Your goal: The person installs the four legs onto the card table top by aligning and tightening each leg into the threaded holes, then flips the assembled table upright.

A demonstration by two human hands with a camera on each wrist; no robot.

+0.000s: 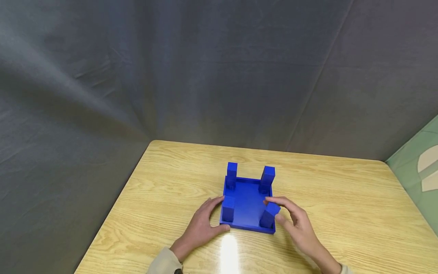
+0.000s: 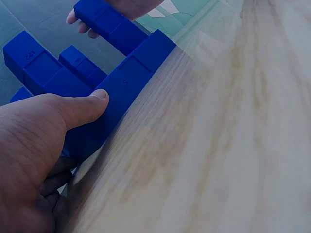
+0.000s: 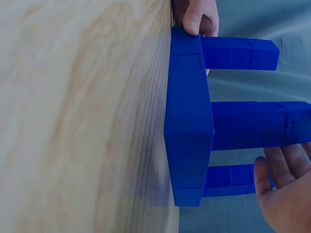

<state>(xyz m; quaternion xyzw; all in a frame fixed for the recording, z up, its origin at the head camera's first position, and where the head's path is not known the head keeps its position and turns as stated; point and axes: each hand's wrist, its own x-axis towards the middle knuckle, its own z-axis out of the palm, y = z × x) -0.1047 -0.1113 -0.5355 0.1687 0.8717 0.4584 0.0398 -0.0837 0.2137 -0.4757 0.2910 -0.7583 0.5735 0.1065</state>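
Note:
A blue square base (image 1: 247,205) with a low rim lies on the table, square blue posts standing at its corners. My left hand (image 1: 202,228) holds its near left corner, the thumb on the front wall and the fingers along the left side, beside the near left post (image 1: 228,209). In the left wrist view the thumb (image 2: 99,97) presses the outer wall. My right hand (image 1: 299,224) pinches the near right post (image 1: 268,216) between thumb and index finger; its top looks turned against the others. Farther back rise the far left post (image 1: 232,173) and far right post (image 1: 268,177).
The wood-grain table (image 1: 342,198) extends around the base, with a bright light reflection near its front. A dark grey curtain (image 1: 222,76) hangs behind and to the left. At the far right is a green patterned surface (image 1: 417,163).

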